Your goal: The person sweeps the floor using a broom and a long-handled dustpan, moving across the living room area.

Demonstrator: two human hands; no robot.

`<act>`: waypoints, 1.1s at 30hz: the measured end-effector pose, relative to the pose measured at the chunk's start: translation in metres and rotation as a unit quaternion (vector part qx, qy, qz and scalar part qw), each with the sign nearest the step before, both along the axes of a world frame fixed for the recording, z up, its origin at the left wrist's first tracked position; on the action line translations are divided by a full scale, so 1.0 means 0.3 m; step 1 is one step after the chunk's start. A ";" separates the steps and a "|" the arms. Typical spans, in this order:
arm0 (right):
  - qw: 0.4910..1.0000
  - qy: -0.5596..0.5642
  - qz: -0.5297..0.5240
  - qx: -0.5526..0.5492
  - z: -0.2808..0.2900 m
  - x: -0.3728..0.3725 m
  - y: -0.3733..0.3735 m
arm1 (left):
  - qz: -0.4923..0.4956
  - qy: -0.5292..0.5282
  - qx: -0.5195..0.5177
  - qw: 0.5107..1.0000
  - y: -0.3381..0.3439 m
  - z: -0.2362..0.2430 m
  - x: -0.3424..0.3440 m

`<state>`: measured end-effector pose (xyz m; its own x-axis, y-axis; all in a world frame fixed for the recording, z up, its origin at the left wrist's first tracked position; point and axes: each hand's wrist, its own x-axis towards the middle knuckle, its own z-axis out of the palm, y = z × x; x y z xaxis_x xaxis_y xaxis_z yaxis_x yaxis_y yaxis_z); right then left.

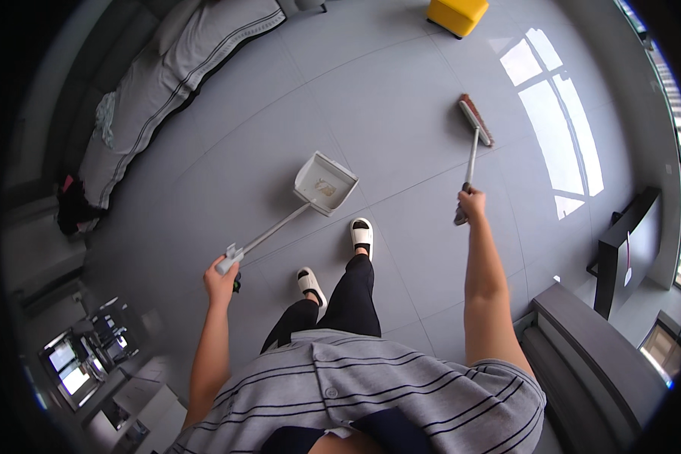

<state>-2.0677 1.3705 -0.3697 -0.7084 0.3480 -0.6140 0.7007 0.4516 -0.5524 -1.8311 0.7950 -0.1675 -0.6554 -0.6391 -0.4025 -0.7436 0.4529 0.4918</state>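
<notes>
My left hand (221,281) grips the handle of a long-handled white dustpan (337,189), whose pan rests on the floor ahead of my feet with a small pale bit of debris (324,187) inside. In my right hand (471,203), closed, is the grey handle of a broom (476,119); its reddish-bristled head lies on the tiles to the front right.
Grey tiled floor (378,98) spreads around my white slippers (362,236). A sofa (189,53) with a striped cover runs along the left, a yellow stool (455,13) stands ahead, a dark board-like piece (620,257) and grey furniture (575,340) are at the right.
</notes>
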 end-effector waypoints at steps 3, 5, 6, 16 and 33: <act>0.998 -0.010 0.048 0.026 -0.004 0.203 -0.185 | -0.041 -0.041 -0.043 0.997 0.015 0.010 0.005; 0.996 0.003 0.083 0.025 0.010 0.362 -0.300 | -0.051 -0.056 -0.076 0.994 0.021 0.006 0.010; 0.996 -0.017 0.082 0.015 0.067 0.422 -0.395 | -0.051 -0.086 -0.090 0.991 0.003 0.011 0.023; 0.970 -0.146 0.165 -0.107 0.431 0.975 -0.668 | -0.136 -0.137 -0.030 0.981 -0.006 -0.044 0.020; 0.983 -0.011 0.145 -0.113 0.387 0.436 -0.571 | -0.084 -0.173 -0.029 0.981 0.071 -0.032 0.158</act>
<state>-1.9370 1.1992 -0.2536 -0.7440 -0.0141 -0.6681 0.5727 0.5015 -0.6485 -1.7837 0.8164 -0.1772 -0.5843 -0.5617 -0.5858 -0.7738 0.6031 0.1936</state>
